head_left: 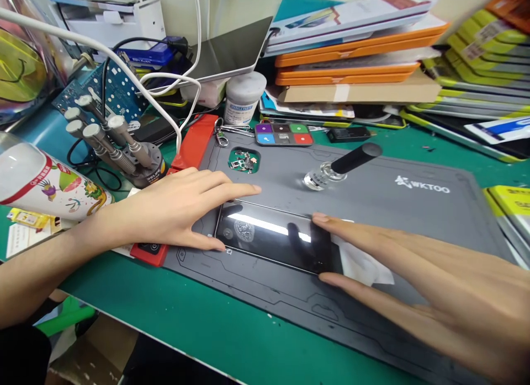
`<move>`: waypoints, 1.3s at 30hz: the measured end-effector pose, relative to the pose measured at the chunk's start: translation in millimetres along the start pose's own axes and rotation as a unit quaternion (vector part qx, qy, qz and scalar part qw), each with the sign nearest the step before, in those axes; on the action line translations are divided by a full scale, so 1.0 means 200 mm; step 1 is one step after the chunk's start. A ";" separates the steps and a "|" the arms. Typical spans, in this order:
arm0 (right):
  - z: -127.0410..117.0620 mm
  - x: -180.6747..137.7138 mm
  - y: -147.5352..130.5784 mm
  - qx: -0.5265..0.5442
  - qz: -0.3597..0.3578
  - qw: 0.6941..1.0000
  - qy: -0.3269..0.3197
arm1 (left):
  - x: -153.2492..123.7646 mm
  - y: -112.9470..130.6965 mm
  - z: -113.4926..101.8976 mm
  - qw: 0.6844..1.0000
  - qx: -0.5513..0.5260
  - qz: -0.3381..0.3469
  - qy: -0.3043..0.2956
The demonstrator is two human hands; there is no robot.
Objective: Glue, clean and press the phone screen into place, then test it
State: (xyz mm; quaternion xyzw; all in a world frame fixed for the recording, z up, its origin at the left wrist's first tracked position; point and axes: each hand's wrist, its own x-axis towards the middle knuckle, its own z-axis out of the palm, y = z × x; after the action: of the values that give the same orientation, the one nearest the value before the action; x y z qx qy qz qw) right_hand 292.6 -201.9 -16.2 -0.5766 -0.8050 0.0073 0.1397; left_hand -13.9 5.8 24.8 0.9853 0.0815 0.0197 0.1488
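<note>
A black phone [271, 236] lies flat with its glossy screen up on a grey work mat [372, 208]. My left hand [178, 208] rests on the mat at the phone's left end, fingers stretched out, with the thumb and fingertips against its edges. My right hand [418, 280] reaches in from the right with straight fingers, and its fingertips touch the phone's right end. A white cloth or paper [360, 263] lies under that hand beside the phone.
A black-handled tool with a clear base [339, 167] stands behind the phone. A round recess with small screws [243, 161], a coloured parts box [284, 134], tweezers, a screwdriver holder [124, 153], a white jar [244, 98], a printed cup [45, 181] and stacked boxes surround the mat.
</note>
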 end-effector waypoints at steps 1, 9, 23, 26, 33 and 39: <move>0.00 0.00 0.00 -0.003 0.002 1.000 -0.002 | 0.00 0.00 0.00 1.000 0.000 0.000 -0.001; -0.01 -0.02 0.01 0.002 0.020 1.000 -0.009 | 0.00 -0.01 0.01 0.999 -0.040 -0.006 0.006; -0.06 0.09 -0.04 -0.016 -0.040 0.999 0.022 | 0.00 0.00 0.01 0.998 -0.051 -0.033 0.019; -0.06 0.08 -0.05 0.002 -0.034 0.999 0.031 | 0.00 0.00 0.00 0.998 -0.050 -0.040 0.012; -0.07 0.09 -0.06 -0.008 -0.041 0.999 0.029 | -0.01 -0.01 0.01 0.999 -0.040 -0.032 0.015; -0.07 0.08 -0.06 -0.006 -0.039 0.999 0.033 | 0.00 0.00 -0.01 0.998 -0.041 -0.052 0.017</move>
State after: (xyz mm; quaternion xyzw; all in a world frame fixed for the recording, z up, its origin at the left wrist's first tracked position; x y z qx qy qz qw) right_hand 280.5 -193.3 3.1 -0.5451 -0.8221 -0.0216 0.1630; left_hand -13.3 6.4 25.8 0.9723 0.1347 0.0324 0.1881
